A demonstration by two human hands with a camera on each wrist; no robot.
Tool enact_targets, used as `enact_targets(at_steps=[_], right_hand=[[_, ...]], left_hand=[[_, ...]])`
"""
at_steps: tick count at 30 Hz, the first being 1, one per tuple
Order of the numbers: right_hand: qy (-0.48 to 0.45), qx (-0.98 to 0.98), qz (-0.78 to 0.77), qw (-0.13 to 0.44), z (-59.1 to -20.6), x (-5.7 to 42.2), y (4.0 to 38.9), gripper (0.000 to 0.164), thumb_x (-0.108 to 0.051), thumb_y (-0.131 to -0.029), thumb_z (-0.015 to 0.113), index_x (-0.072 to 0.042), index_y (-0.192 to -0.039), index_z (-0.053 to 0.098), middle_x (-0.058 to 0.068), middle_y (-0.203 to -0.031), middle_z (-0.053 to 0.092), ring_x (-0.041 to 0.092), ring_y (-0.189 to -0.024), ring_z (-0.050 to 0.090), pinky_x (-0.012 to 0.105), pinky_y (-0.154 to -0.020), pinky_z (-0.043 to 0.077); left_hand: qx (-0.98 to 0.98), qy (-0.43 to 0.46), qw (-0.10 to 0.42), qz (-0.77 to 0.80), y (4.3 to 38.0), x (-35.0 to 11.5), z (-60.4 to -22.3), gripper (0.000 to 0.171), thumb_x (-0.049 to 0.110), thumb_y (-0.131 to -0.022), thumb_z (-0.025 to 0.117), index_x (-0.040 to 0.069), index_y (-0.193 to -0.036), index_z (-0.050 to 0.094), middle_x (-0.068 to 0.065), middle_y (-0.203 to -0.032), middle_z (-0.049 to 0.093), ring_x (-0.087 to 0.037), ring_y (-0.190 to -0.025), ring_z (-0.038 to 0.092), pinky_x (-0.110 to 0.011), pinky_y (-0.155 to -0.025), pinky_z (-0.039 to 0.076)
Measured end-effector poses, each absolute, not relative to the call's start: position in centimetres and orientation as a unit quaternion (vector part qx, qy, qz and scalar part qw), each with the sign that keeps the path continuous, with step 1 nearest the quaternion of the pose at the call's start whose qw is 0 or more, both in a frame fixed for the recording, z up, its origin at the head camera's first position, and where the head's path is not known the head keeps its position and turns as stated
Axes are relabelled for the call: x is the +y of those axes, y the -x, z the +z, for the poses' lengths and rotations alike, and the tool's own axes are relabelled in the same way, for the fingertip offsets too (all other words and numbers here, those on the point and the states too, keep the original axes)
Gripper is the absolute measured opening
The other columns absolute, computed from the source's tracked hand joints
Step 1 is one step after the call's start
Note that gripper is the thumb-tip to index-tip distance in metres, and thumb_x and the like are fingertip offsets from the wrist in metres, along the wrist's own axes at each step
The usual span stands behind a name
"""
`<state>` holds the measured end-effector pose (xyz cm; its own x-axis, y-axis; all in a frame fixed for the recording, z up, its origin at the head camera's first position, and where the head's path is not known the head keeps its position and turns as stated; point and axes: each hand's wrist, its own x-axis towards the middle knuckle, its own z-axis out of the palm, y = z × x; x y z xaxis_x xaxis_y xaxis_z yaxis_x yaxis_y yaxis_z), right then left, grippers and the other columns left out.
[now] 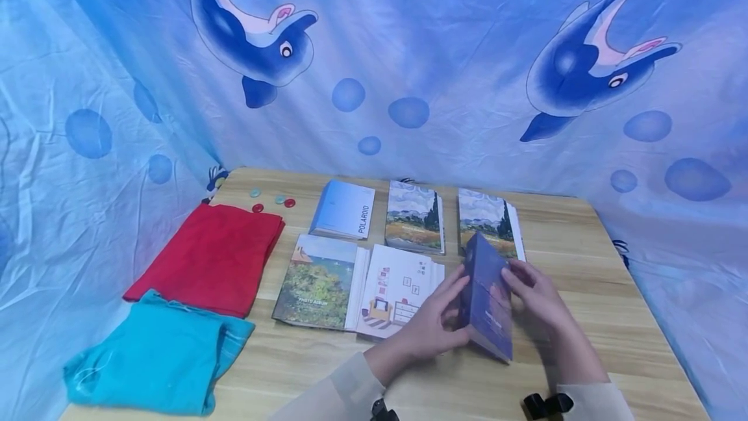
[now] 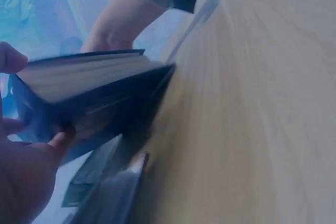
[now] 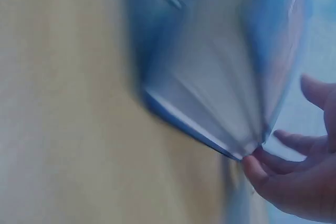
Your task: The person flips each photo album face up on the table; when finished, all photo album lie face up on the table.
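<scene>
A dark blue-purple photo album (image 1: 487, 304) stands tilted over the right part of the table, between both hands. The left hand (image 1: 429, 327) grips its spine side, thumb low and fingers higher up. In the left wrist view, the left hand's thumb and fingers bend around the album (image 2: 100, 114), whose page edges show. The right hand (image 1: 537, 294) holds the opposite edge near the top. Blurred in the right wrist view, the album (image 3: 278, 40) has its covers spread apart, and the right hand (image 3: 299, 166) pinches a corner.
Behind stand a blue POLAROID album (image 1: 345, 206) and two landscape-cover albums (image 1: 411, 213) (image 1: 485, 213). Nearer lie a garden-cover album (image 1: 318, 284) and a white illustrated album (image 1: 391, 291). Red cloth (image 1: 210, 258), turquoise cloth (image 1: 152, 356) and several small discs (image 1: 257, 208) occupy the left.
</scene>
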<state>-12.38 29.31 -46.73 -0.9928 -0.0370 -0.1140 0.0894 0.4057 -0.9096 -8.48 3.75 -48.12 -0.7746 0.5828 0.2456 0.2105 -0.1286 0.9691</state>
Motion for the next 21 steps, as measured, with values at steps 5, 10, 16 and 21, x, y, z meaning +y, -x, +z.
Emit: enact_targets(at_steps=[5,10,16,21], right_hand=[[-0.04,0.834,-0.542,0.1,-47.8,30.0,11.4,0.077,-0.04,-0.102,0.06,0.001,-0.157,0.027,0.029,-0.158,0.033,0.044,-0.145,0.032,0.047,-0.117,0.032],[-0.047,0.826,-0.552,0.1,-48.0,30.4,11.1,0.079,-0.042,-0.1,0.063,-0.005,-0.159,0.026,0.026,-0.161,0.029,0.042,-0.147,0.029,0.034,-0.111,0.039],[-0.065,0.849,-0.52,0.073,-48.0,31.2,10.7,0.079,-0.039,-0.1,0.064,0.003,-0.157,0.028,0.031,-0.159,0.027,0.046,-0.147,0.026,0.058,-0.118,0.025],[-0.075,0.86,-0.5,0.074,-47.8,31.6,10.6,0.081,-0.044,-0.1,0.062,0.004,-0.156,0.029,0.031,-0.159,0.028,0.048,-0.147,0.026,0.06,-0.118,0.024]], left_hand=[[0.638,-0.291,0.168,0.693,8.2,4.4,-48.3,0.086,0.009,-0.092,0.067,0.003,-0.161,0.017,-0.009,-0.17,0.004,-0.022,-0.151,0.022,-0.026,-0.111,0.039],[0.648,-0.282,0.161,0.689,8.3,4.9,-48.1,0.081,0.019,-0.095,0.058,0.001,-0.161,0.014,-0.016,-0.169,0.003,-0.027,-0.151,0.024,-0.03,-0.116,0.033],[0.653,-0.26,0.184,0.687,8.3,5.1,-48.4,0.076,0.02,-0.1,0.055,-0.006,-0.159,0.014,-0.021,-0.167,0.007,-0.03,-0.151,0.023,-0.028,-0.117,0.03],[0.685,-0.241,0.205,0.656,8.3,5.2,-48.5,0.077,0.024,-0.1,0.06,-0.004,-0.159,0.018,-0.016,-0.168,0.009,-0.027,-0.151,0.023,-0.025,-0.117,0.029]])
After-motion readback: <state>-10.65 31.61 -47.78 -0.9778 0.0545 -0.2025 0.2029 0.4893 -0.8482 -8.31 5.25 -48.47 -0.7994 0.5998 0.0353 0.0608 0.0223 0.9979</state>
